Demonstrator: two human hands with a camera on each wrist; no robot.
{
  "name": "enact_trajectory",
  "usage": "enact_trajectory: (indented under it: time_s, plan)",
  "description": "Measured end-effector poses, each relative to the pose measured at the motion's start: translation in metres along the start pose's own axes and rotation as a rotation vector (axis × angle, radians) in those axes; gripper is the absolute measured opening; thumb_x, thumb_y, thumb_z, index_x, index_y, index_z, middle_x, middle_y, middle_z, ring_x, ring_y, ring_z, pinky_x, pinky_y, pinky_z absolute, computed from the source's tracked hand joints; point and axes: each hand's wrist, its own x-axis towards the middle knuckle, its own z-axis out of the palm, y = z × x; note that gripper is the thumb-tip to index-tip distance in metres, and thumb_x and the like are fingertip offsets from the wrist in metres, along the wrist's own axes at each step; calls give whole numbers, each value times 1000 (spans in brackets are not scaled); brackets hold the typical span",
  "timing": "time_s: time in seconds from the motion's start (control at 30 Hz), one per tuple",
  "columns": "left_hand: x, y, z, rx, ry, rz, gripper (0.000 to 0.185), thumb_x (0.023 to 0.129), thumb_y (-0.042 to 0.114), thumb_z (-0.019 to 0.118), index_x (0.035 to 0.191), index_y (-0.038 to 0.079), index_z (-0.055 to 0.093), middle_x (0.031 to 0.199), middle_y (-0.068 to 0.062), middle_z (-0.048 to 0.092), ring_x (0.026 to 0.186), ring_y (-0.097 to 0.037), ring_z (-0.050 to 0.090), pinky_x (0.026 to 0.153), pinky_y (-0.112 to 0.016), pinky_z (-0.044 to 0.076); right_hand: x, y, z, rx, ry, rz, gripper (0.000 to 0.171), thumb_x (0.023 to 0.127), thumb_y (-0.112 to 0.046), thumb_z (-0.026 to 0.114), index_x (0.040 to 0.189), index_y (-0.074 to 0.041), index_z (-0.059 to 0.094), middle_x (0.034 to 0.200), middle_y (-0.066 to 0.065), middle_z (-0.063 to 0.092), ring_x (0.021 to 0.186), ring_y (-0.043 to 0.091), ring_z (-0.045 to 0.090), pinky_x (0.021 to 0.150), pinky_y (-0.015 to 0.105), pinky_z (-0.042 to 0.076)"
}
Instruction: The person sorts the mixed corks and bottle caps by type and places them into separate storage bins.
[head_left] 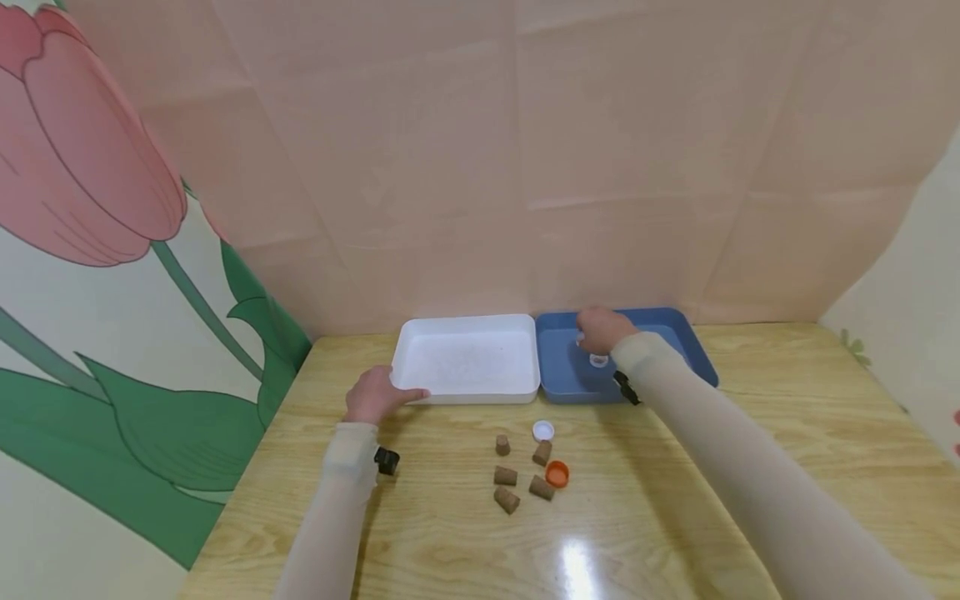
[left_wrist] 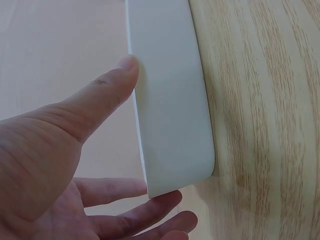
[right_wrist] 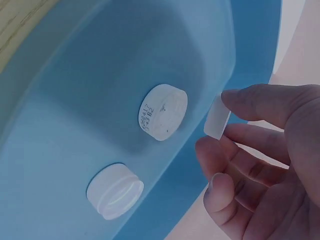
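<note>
Right hand (head_left: 600,330): I see thumb and fingers clamped on a small white cap (right_wrist: 217,117); a fingertip pinch seems to suit so slight a piece.
Held cap: over the blue tray (head_left: 558,362); I cannot tell whether it touches the tray.
Caps in blue tray: a printed cap (right_wrist: 164,112) and a plain white cap (right_wrist: 115,191) sit apart, the raised walls presumably keeping them in.
Left hand (head_left: 375,396): fingers and thumb apart around a near corner of the white tray (head_left: 465,358), thumb touching its wall, I judge to steady it.
Trays: side by side, probably so both lie within my reach.
Tabletop: five corks (head_left: 506,475), a loose white cap (head_left: 543,431) and an orange cap (head_left: 557,474) lie before the trays, well spread for easy picking, I think.
</note>
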Motion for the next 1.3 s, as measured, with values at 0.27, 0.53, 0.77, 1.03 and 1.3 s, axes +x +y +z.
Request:
enact_trajectory:
  time_s: [0.27, 0.53, 0.77, 1.03, 1.3]
  plan:
    - [-2, 3, -3, 7, 0, 3, 65, 73, 57, 83, 105, 3, 66, 90, -9, 65, 74, -22, 51, 61, -33, 38, -1, -7, 2, 20, -44, 43, 18, 94, -15, 62, 106, -1, 65, 104, 15, 61, 87, 27, 60, 72, 44, 50]
    - [-1, 1, -3, 8, -8, -3, 72, 74, 58, 82, 115, 2, 66, 97, -10, 67, 76, -21, 52, 63, -33, 39, -3, -14, 1, 6, -26, 41, 25, 94, -17, 63, 112, 1, 65, 112, 18, 60, 100, 32, 58, 82, 50, 51]
    - [2, 2, -3, 2, -7, 5, 68, 73, 57, 83, 110, 3, 67, 92, -9, 65, 74, -22, 52, 62, -33, 38, -6, -17, 0, -17, -27, 38, 21, 91, -15, 66, 106, 0, 65, 102, 14, 66, 91, 28, 62, 78, 46, 52]
    - [0, 0, 0, 11, -21, 11, 64, 73, 57, 83, 105, 4, 66, 90, -7, 65, 74, -21, 52, 61, -33, 39, -8, -19, 9, -25, -59, 25, 22, 91, -12, 63, 109, 1, 66, 103, 14, 67, 90, 27, 63, 80, 46, 52]
    - [1, -1, -1, 21, -17, 14, 63, 74, 58, 82, 103, 5, 66, 87, -7, 64, 72, -20, 51, 59, -32, 38, -8, -19, 10, -11, -60, 30, 20, 92, -11, 62, 107, 1, 66, 98, 12, 67, 82, 24, 61, 73, 41, 52]
